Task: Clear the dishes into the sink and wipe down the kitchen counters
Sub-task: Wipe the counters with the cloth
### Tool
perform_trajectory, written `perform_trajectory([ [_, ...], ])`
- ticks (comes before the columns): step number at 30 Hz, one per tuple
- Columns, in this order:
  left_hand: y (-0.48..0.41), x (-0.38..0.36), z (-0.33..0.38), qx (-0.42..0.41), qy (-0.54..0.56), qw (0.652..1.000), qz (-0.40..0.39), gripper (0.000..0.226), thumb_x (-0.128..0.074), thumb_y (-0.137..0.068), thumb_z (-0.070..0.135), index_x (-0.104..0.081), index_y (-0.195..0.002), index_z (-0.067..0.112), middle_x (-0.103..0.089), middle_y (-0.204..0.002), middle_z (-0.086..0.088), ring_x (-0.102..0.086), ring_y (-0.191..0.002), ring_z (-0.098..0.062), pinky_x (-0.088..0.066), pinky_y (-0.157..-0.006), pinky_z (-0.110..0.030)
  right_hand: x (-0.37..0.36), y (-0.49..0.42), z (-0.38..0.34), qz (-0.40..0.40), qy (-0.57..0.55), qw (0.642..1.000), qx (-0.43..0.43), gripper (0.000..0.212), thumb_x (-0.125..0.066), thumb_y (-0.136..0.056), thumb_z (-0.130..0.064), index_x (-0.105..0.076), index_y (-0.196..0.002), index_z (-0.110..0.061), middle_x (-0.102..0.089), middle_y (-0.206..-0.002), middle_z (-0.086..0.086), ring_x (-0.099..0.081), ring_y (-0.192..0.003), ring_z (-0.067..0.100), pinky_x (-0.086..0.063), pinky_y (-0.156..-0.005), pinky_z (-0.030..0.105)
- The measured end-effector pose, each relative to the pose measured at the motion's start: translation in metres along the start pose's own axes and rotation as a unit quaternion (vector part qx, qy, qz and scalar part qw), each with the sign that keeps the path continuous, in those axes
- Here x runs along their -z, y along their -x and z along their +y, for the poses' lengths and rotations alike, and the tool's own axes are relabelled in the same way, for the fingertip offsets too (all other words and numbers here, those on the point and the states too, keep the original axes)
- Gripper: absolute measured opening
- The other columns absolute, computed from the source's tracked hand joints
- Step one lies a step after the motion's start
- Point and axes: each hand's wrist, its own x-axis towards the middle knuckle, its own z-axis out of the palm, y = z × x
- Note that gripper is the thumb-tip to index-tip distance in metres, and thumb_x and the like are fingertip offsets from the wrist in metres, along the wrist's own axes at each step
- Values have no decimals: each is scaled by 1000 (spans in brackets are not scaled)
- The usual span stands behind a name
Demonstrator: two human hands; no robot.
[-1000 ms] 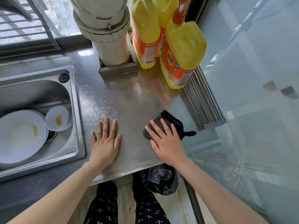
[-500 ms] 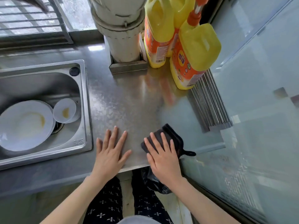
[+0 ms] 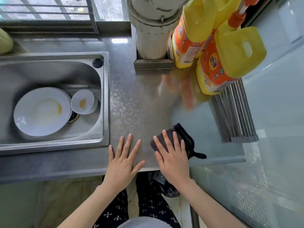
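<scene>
A dark cloth [image 3: 184,136] with a black hanging loop lies on the steel counter [image 3: 139,99] near its front edge. My right hand [image 3: 172,155] presses flat on the cloth, fingers straight and spread. My left hand [image 3: 122,159] rests flat on the bare counter just left of it, holding nothing. In the steel sink [image 3: 105,99] at the left lie a large white plate [image 3: 41,112] and a small white dish [image 3: 83,101], both with yellow-brown stains.
Yellow detergent bottles [image 3: 230,60] stand at the back right next to a thick white pipe [image 3: 151,30]. A rolled steel rack [image 3: 236,112] lies along the right edge by a glass wall. A black bag [image 3: 162,185] sits on the floor below.
Both hands and the cloth have slid toward the counter's front edge. The view has shifted, so the sink and bottles sit further right and lower in the frame.
</scene>
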Motion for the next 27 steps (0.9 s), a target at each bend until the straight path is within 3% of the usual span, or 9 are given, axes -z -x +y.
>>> perform_trajectory([
  [3,-1,-2,-1,0,-3,1000,-2,67,-15,-91,66,-11,-148,31,-3,-157,0,-1,-143,-24,8,-110,-46,7,-52,7,-32,12,989,142,50,-34,-95,-45,-32,-144,-36,-29,-153,-3,-22,-142,28,-16,-111,47],
  [5,-1,-3,-2,-5,-4,1000,5,67,-15,-91,65,-8,-148,32,4,-157,3,0,-143,-24,8,-110,-46,17,-103,20,-42,22,986,160,50,-28,-95,-48,-30,-144,-38,-26,-154,-4,-20,-143,27,-16,-113,49],
  [9,-2,0,1,-1,3,1000,17,65,-15,-92,64,-13,-148,32,-7,-157,1,-4,-143,-25,2,-109,-46,34,-181,47,-63,20,997,41,52,-18,-98,-49,-7,-148,-39,-2,-159,-6,5,-145,24,2,-115,47],
  [13,-3,5,2,-3,7,1000,18,62,-20,-92,61,-27,-145,29,-24,-153,-5,-14,-140,-28,-10,-106,-48,41,-216,63,-18,7,995,-100,52,-17,-99,-45,-8,-149,-33,0,-159,0,2,-145,29,-2,-115,50],
  [17,-4,4,-2,-18,-10,1000,10,62,-19,-93,59,-27,-145,27,-24,-153,-6,-15,-140,-29,-13,-104,-50,45,-225,50,-6,-20,984,-180,52,-18,-100,-44,-8,-150,-31,2,-159,2,3,-145,31,0,-115,51],
  [21,-3,4,0,-11,2,1000,-10,62,-15,-94,59,-25,-146,27,-23,-153,-6,-13,-140,-30,-10,-105,-51,39,-195,44,-19,2,994,-111,52,-18,-100,-44,-8,-149,-33,-3,-159,0,0,-145,31,-3,-114,52],
  [25,-3,8,0,-6,9,999,-37,62,-15,-94,60,-22,-147,27,-21,-153,-5,-11,-141,-30,0,-108,-48,22,-126,39,-24,17,999,23,52,-25,-97,-45,-22,-147,-33,-23,-155,0,-18,-143,32,-19,-111,54],
  [27,-3,12,0,-6,10,999,-49,62,-15,-94,60,-19,-147,28,-20,-154,-5,-10,-141,-30,1,-108,-47,17,-102,50,-27,31,997,60,52,-23,-96,-48,-22,-146,-35,-24,-155,-3,-19,-142,28,-22,-110,52],
])
